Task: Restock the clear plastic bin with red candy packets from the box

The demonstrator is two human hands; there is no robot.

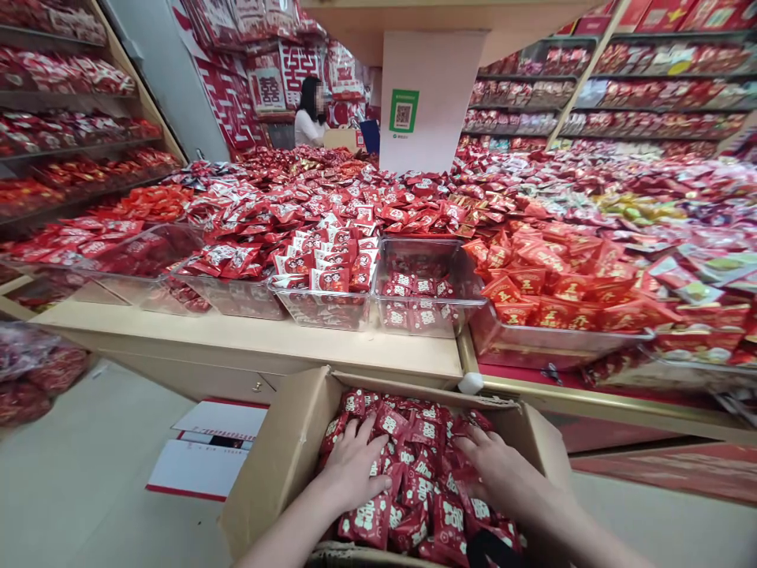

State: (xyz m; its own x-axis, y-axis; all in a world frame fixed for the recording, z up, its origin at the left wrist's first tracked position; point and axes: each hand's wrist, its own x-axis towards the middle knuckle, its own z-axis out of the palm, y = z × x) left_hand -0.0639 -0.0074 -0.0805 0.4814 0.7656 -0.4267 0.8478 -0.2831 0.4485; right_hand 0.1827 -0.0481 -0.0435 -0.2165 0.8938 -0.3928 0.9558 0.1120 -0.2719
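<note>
An open cardboard box (277,450) stands in front of me, filled with small dark red candy packets (417,485) that carry cream-coloured lettering. My left hand (355,465) lies on the packets in the left part of the box, palm down and fingers spread. Along the right side, my right hand (494,465) rests against the packets with its fingers stretched out; some of its lower fingers are partly hidden. Neither hand is closed around a packet. Just beyond the box, a clear plastic bin (429,302) on the counter holds a low layer of matching dark red packets.
Neighbouring bins are heaped with white-and-red packets (331,260) and bright red packets (556,276). The wooden counter edge (236,335) runs behind the box. An opened white carton (201,465) lies on the floor at left. A person (308,118) sits at the back.
</note>
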